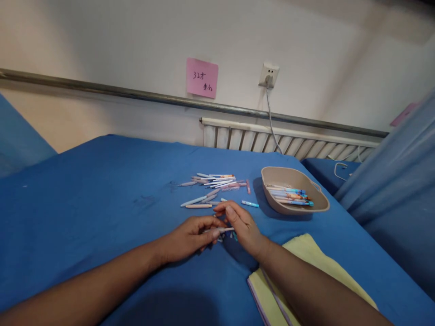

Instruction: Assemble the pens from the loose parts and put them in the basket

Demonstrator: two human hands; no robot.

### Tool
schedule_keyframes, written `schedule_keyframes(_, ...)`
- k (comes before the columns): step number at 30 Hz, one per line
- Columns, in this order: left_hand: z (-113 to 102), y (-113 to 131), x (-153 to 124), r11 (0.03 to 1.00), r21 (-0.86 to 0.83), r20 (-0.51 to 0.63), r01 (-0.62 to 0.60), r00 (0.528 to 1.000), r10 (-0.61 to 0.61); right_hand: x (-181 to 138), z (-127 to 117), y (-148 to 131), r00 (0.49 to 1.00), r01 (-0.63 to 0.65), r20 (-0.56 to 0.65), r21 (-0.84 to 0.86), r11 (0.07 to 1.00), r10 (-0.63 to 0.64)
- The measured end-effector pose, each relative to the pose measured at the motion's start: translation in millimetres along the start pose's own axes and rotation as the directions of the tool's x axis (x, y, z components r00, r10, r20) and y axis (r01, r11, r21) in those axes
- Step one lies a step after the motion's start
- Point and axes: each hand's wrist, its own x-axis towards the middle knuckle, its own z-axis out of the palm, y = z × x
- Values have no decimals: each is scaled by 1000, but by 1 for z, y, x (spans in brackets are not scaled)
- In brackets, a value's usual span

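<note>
My left hand (195, 233) is closed in a pinch around a slim pen piece, with a thin white stick (229, 229) pointing right from its fingertips. Against the stick's far end rests the palm side of my right hand (243, 226), its fingers loosely bent and reaching left above the left fingertips. Small dark blue and teal pieces (234, 235) lie partly hidden under the hands. Just beyond them are loose pen barrels (199, 206) and a light blue pen piece (250, 203). Farther back is a pile of white sticks and pen parts (220, 182).
A beige plastic basin (321, 203) holding several pens (288, 195) stands right of the pile. A folded yellow cloth (306, 258) lies under my right forearm. Blue cloth (102, 194) covers the table. Behind are a radiator (244, 138), a rail (136, 93) and a plugged socket (269, 74).
</note>
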Motion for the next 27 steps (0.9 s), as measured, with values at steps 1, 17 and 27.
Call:
schedule_keyframes(1,0,1,0,1000,1,-2,-2,1000,2,0,0,0,1000,-7,13,12,1000,7)
schedule_keyframes(17,-11,-12,11,949,-314,-152,15,986,-66,13,-19,17,959,-74,-257,166,983,116)
schedule_keyframes(27,-26,-9,12,764,-645,-270,-12,939,-213,19,-57,28,972,-203,-208,-490,848,112)
